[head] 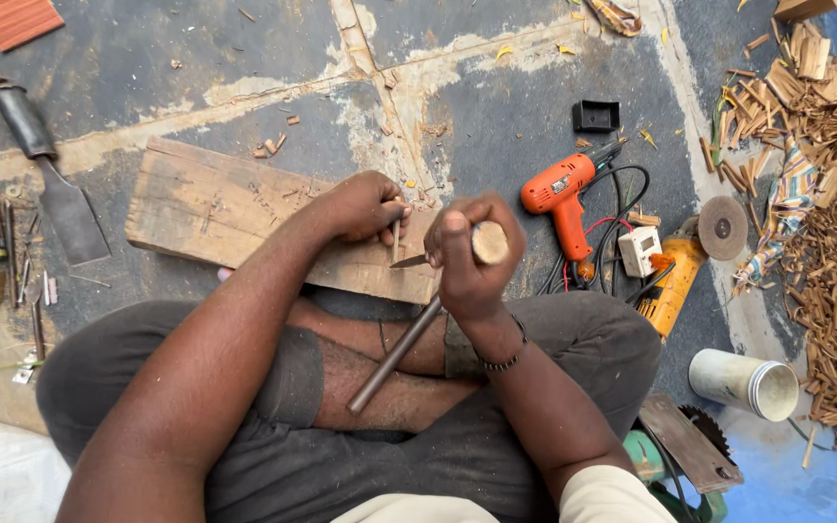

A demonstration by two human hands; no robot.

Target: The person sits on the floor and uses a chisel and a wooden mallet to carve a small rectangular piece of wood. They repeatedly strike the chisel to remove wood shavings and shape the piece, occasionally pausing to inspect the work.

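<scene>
Item 1, wooden plank (pixel 215 208): rough, weathered, rectangular, scored with small cuts, lying flat on the cracked grey concrete floor (pixel 496 116) just ahead of the person's crossed legs; its near right corner sits under both hands

Item 2, left hand (pixel 365 205): fingers pinched around a thin, short wooden sliver (pixel 396 237), held upright with its lower end on the plank's near edge

Item 3, right hand (pixel 467 257): fist clenched on a round, pale wooden handle (pixel 489 242); a small pointed metal blade (pixel 409 261) shows at the fist's left side, its tip just beside the base of the sliver, which stands between the 2 hands

Item 4, slim metal rod (pixel 394 353): smooth, straight, slanting from below the right fist down across the lap

Item 5, surroundings: broad flat chisel (pixel 65 208) with black handle, well left of the plank; orange electric drill (pixel 559 199) with tangled cables just right of the hands; yellow angle grinder (pixel 675 281) with round disc; white cylindrical container (pixel 748 384); heap of thin wood offcuts (pixel 825 223) along the right edge

Open floor lies beyond the plank's far edge
</scene>
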